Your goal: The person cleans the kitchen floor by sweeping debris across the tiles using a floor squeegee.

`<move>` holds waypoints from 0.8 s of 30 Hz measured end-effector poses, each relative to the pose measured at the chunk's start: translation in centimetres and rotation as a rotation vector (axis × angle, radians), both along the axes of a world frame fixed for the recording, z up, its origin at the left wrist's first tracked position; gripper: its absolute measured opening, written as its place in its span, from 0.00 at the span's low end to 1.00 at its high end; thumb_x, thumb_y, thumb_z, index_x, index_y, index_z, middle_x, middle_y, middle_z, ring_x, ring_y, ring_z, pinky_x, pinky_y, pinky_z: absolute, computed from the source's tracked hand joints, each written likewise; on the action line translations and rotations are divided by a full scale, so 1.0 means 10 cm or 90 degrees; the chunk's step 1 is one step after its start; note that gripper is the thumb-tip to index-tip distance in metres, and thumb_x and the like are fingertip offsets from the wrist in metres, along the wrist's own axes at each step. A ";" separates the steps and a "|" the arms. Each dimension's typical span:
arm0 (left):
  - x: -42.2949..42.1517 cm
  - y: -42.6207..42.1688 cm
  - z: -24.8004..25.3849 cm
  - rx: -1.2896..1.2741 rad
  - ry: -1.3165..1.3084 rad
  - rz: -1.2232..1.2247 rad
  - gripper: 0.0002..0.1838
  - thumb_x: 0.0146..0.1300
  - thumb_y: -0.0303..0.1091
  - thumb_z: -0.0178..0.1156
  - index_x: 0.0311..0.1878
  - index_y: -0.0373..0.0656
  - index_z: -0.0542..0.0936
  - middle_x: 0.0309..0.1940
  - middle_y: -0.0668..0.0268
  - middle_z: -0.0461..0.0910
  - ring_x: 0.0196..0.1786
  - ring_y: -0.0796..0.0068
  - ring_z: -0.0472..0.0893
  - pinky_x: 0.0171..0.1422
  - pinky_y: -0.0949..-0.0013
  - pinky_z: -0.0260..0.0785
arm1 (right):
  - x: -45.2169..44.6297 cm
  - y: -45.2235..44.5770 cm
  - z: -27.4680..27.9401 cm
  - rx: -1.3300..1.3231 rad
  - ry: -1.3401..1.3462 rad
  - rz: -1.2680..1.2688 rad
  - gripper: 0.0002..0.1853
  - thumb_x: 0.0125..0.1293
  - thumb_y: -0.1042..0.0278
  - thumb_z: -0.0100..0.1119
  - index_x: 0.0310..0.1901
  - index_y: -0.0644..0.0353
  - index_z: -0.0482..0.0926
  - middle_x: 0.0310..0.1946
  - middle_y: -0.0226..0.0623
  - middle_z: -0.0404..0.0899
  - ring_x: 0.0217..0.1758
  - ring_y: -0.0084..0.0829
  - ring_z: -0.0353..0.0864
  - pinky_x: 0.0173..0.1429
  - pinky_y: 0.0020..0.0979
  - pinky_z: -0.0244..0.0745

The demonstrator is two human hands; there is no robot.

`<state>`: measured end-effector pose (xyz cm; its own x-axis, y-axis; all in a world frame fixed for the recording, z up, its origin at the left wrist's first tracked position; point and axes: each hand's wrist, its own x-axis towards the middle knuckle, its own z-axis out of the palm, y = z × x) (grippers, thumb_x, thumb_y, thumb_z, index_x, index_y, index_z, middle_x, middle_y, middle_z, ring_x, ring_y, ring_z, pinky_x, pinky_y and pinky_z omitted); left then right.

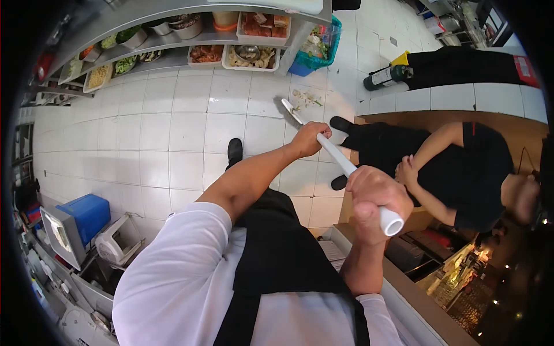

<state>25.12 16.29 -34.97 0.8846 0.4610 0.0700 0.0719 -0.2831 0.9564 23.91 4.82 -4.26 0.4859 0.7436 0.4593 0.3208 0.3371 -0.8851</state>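
Note:
Both my hands grip a long white pole (337, 154), a broom or squeegee handle by its look. My left hand (310, 140) is closed round its lower part. My right hand (378, 196) is wrapped near the top, just below the open tube end. Beyond my left hand, a narrow white end piece (291, 109) is down at the tiled floor (190, 132); its exact kind is unclear. Food scraps (307, 99) lie scattered right beside it.
At the right a person (461, 167) in black stands close to the pole, hands together. Steel shelves (173, 55) with food tubs run along the top. A teal basket (332, 46) holds scraps. A green cylinder (389, 76) lies right; a blue bin (86, 216) stands left.

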 end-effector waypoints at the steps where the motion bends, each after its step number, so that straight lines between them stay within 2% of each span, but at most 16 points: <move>1: 0.07 0.09 0.00 0.039 -0.023 -0.005 0.08 0.69 0.36 0.61 0.38 0.42 0.82 0.35 0.55 0.85 0.44 0.46 0.82 0.51 0.51 0.74 | 0.01 0.09 0.02 -0.023 -0.032 -0.007 0.19 0.61 0.61 0.78 0.26 0.61 0.76 0.18 0.32 0.73 0.21 0.34 0.74 0.30 0.35 0.74; 3: 0.12 0.21 0.14 0.028 -0.050 -0.027 0.07 0.69 0.36 0.61 0.38 0.43 0.82 0.36 0.55 0.85 0.45 0.47 0.81 0.52 0.50 0.74 | -0.05 0.23 0.22 -0.046 -0.023 -0.057 0.19 0.60 0.58 0.77 0.26 0.61 0.77 0.18 0.33 0.73 0.21 0.34 0.75 0.32 0.36 0.75; 5: 0.02 0.31 0.41 0.021 -0.091 -0.065 0.05 0.67 0.35 0.63 0.38 0.45 0.82 0.37 0.57 0.85 0.46 0.50 0.81 0.52 0.52 0.74 | -0.22 0.29 0.58 0.000 -0.049 -0.107 0.20 0.60 0.57 0.77 0.25 0.62 0.77 0.17 0.33 0.73 0.17 0.33 0.73 0.25 0.34 0.73; 8: -0.53 0.45 1.16 0.011 -0.112 -0.121 0.04 0.67 0.35 0.64 0.38 0.47 0.83 0.32 0.61 0.84 0.41 0.51 0.82 0.49 0.52 0.73 | 0.00 0.36 1.10 0.095 -0.013 0.352 0.13 0.66 0.67 0.72 0.28 0.66 0.82 0.17 0.33 0.74 0.17 0.28 0.74 0.26 0.32 0.77; 9: -0.72 0.53 1.28 0.022 -0.087 -0.140 0.05 0.67 0.36 0.64 0.38 0.47 0.83 0.32 0.61 0.84 0.41 0.51 0.82 0.49 0.52 0.73 | -0.05 0.47 1.16 0.101 0.006 0.410 0.15 0.61 0.60 0.81 0.27 0.59 0.84 0.14 0.26 0.74 0.15 0.21 0.73 0.25 0.24 0.74; 10: -0.92 0.63 1.37 0.035 -0.060 -0.154 0.05 0.67 0.36 0.63 0.38 0.47 0.83 0.31 0.61 0.84 0.40 0.51 0.82 0.49 0.51 0.73 | -0.04 0.62 1.30 0.040 -0.027 0.516 0.23 0.74 0.48 0.66 0.37 0.63 0.78 0.22 0.32 0.73 0.24 0.27 0.71 0.30 0.27 0.71; 12: -1.36 0.84 1.43 0.033 -0.006 -0.147 0.06 0.68 0.38 0.64 0.39 0.47 0.83 0.32 0.61 0.84 0.41 0.52 0.82 0.49 0.50 0.73 | -0.08 0.85 1.16 0.088 0.091 0.605 0.17 0.61 0.59 0.82 0.29 0.63 0.85 0.15 0.30 0.76 0.17 0.23 0.75 0.27 0.25 0.75; 13: -1.58 0.95 1.43 0.023 0.042 -0.129 0.06 0.67 0.38 0.64 0.38 0.47 0.83 0.32 0.60 0.85 0.41 0.52 0.83 0.49 0.52 0.74 | -0.11 0.95 1.08 0.096 0.095 0.612 0.17 0.61 0.59 0.82 0.29 0.63 0.85 0.15 0.30 0.76 0.17 0.23 0.75 0.27 0.25 0.75; 15: -2.03 1.15 1.37 0.005 0.138 -0.078 0.06 0.66 0.37 0.65 0.38 0.46 0.84 0.32 0.59 0.85 0.41 0.53 0.85 0.48 0.54 0.76 | -0.19 1.10 0.85 0.104 0.136 0.603 0.12 0.66 0.68 0.72 0.30 0.68 0.85 0.17 0.33 0.74 0.18 0.30 0.74 0.28 0.32 0.78; 17: -2.48 1.33 1.18 -0.018 0.220 0.009 0.06 0.66 0.36 0.66 0.37 0.45 0.84 0.32 0.58 0.86 0.40 0.54 0.86 0.47 0.56 0.76 | -0.23 1.28 0.48 0.067 0.109 0.619 0.12 0.64 0.65 0.74 0.29 0.64 0.85 0.19 0.33 0.76 0.19 0.34 0.74 0.30 0.37 0.78; 18: -2.70 1.41 1.03 -0.035 0.251 0.066 0.05 0.65 0.35 0.66 0.36 0.44 0.84 0.32 0.57 0.86 0.40 0.54 0.86 0.46 0.57 0.77 | -0.26 1.37 0.22 0.044 0.081 0.609 0.10 0.60 0.67 0.73 0.27 0.60 0.82 0.21 0.33 0.78 0.22 0.37 0.77 0.35 0.41 0.82; 19: -2.92 1.48 0.82 -0.023 0.275 0.112 0.05 0.65 0.35 0.66 0.36 0.44 0.84 0.32 0.57 0.86 0.40 0.54 0.86 0.47 0.57 0.77 | -0.58 1.37 0.14 -0.122 0.110 0.344 0.08 0.58 0.69 0.71 0.27 0.58 0.80 0.23 0.33 0.80 0.27 0.40 0.81 0.45 0.44 0.84; 20: -3.13 1.54 0.57 -0.011 0.298 0.154 0.05 0.64 0.34 0.66 0.35 0.44 0.84 0.33 0.56 0.86 0.40 0.54 0.86 0.48 0.56 0.77 | -0.59 1.48 -0.11 -0.200 0.069 0.375 0.05 0.61 0.72 0.68 0.31 0.60 0.80 0.27 0.35 0.81 0.33 0.40 0.83 0.56 0.44 0.83; 21: -3.27 1.59 0.29 0.029 0.328 0.194 0.02 0.55 0.29 0.65 0.33 0.47 0.84 0.35 0.57 0.86 0.44 0.51 0.85 0.50 0.54 0.76 | -0.67 1.55 -0.37 -0.256 0.145 0.387 0.05 0.63 0.73 0.68 0.34 0.62 0.81 0.31 0.36 0.83 0.37 0.39 0.84 0.63 0.43 0.80; 22: -3.29 1.62 0.10 0.030 0.332 0.196 0.02 0.55 0.29 0.65 0.33 0.47 0.84 0.35 0.57 0.86 0.44 0.51 0.85 0.50 0.54 0.76 | -0.68 1.59 -0.55 -0.300 0.164 0.419 0.01 0.65 0.77 0.64 0.36 0.64 0.82 0.36 0.40 0.85 0.42 0.38 0.85 0.70 0.47 0.76; 24: -3.26 1.66 -0.19 0.082 0.336 0.162 0.02 0.56 0.31 0.64 0.33 0.46 0.83 0.34 0.57 0.84 0.43 0.50 0.84 0.49 0.53 0.75 | -0.70 1.58 -0.65 -0.290 0.146 0.347 0.05 0.66 0.72 0.65 0.35 0.64 0.82 0.33 0.40 0.84 0.41 0.38 0.85 0.65 0.45 0.79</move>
<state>-7.52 32.90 -36.92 0.6779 0.6797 -0.2800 0.6090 -0.3059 0.7318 16.87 20.61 -10.72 0.0404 0.9990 -0.0200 0.0028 -0.0201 -0.9998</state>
